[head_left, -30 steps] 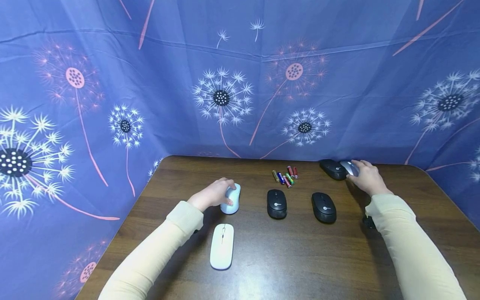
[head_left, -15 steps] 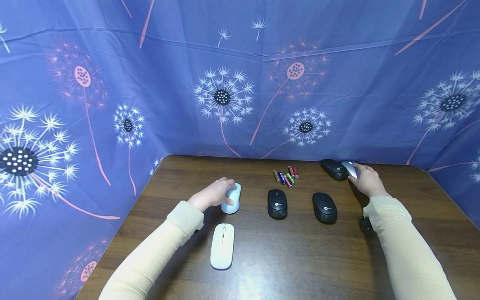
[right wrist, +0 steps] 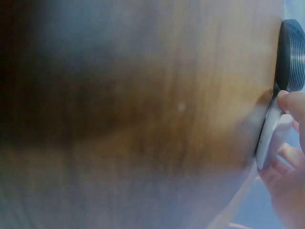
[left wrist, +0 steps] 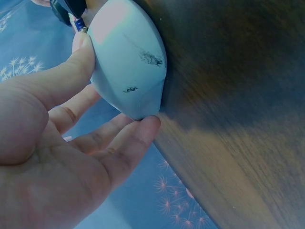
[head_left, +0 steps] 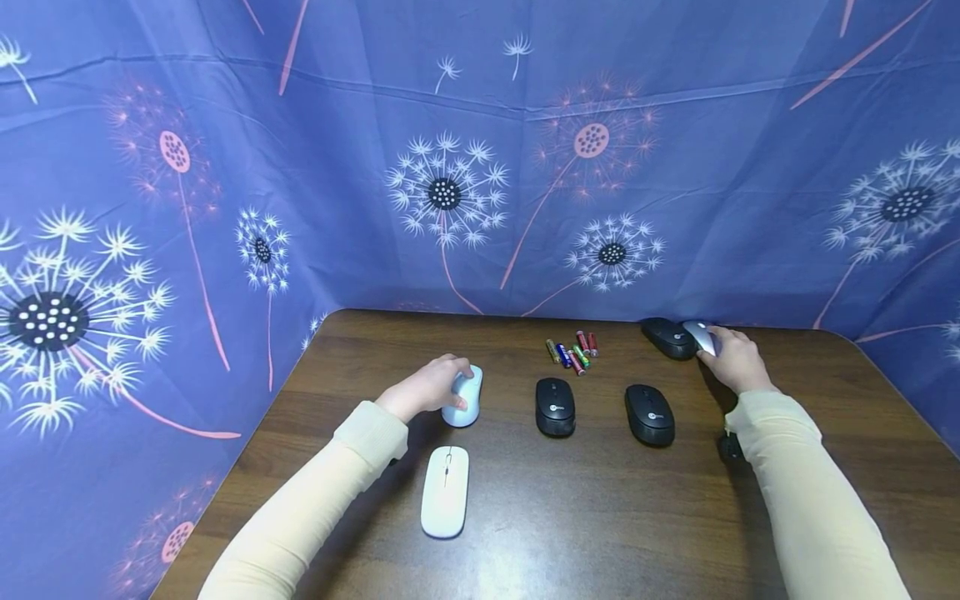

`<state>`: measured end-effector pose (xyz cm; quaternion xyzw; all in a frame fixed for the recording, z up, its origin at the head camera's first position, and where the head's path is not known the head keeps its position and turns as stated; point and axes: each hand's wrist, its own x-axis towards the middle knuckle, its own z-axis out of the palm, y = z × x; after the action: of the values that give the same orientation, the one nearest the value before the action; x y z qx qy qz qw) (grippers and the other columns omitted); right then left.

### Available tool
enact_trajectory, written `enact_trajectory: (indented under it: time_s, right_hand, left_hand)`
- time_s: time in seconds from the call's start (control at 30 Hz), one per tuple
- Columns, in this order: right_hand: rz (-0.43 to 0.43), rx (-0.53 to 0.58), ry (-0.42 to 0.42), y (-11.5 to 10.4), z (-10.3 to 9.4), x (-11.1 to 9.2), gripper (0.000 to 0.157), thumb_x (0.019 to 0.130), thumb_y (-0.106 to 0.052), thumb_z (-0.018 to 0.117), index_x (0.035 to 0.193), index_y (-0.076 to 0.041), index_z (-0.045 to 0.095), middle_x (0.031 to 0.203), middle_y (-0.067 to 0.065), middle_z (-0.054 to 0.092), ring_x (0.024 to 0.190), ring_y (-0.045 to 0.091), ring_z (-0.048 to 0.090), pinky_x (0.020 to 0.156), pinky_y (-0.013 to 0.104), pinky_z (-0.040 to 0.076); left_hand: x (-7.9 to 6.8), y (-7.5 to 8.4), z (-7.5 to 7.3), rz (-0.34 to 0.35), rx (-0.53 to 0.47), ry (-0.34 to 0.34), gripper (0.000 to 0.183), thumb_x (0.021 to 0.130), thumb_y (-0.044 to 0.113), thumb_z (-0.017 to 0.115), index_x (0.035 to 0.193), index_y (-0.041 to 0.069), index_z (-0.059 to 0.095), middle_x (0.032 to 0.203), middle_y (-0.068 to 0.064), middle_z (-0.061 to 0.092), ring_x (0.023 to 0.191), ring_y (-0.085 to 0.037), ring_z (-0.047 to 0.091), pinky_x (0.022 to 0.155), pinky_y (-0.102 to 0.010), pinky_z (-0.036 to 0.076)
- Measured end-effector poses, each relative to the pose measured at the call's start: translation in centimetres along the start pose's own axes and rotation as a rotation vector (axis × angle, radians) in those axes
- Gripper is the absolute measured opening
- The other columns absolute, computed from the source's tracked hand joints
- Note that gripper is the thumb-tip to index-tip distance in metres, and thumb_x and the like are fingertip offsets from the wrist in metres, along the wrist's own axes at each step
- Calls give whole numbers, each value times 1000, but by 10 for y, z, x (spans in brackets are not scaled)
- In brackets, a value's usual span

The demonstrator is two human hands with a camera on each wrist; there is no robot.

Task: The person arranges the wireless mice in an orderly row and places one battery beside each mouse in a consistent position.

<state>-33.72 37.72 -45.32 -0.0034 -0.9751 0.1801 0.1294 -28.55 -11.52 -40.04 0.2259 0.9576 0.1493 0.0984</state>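
My left hand [head_left: 431, 387] grips a light blue mouse [head_left: 467, 396] on the left part of the wooden table. In the left wrist view, the thumb lies along one side of this mouse [left wrist: 128, 62] and fingertips reach its far end; dark scuffs mark its side. At the back right, my right hand [head_left: 737, 358] holds a silver-grey mouse [head_left: 700, 337] between thumb and fingers. That mouse sits right against a black mouse [head_left: 666, 337]. In the right wrist view, the pale mouse [right wrist: 269, 131] lies low at the table surface, beside the ribbed black one [right wrist: 289, 57].
A white mouse [head_left: 445, 492] lies nearest the front. Two black mice, one in the middle [head_left: 555, 407] and one farther right [head_left: 649, 415], rest between my hands. Several small batteries [head_left: 572, 353] cluster behind them. A blue dandelion-print cloth [head_left: 480, 167] hangs behind the table [head_left: 570, 517].
My right hand and sleeve have shifted slightly, with the silver-grey mouse turning a little in the grip. My left hand stays on the light blue mouse. The head view has moved very slightly.
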Motion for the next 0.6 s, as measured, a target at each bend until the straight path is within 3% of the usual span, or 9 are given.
enact_trajectory:
  time_s: [0.6]
  right_hand:
    - [-34,-18,58,-1,-13,-2,52,79,-14,65,120,13,47,108,43,50,95,57,48,77,60,41]
  left_hand:
    - [0,0,1,2,6,5,46,77,15,78,118,5,60,127,-15,54,122,-29,48,101,-38,41]
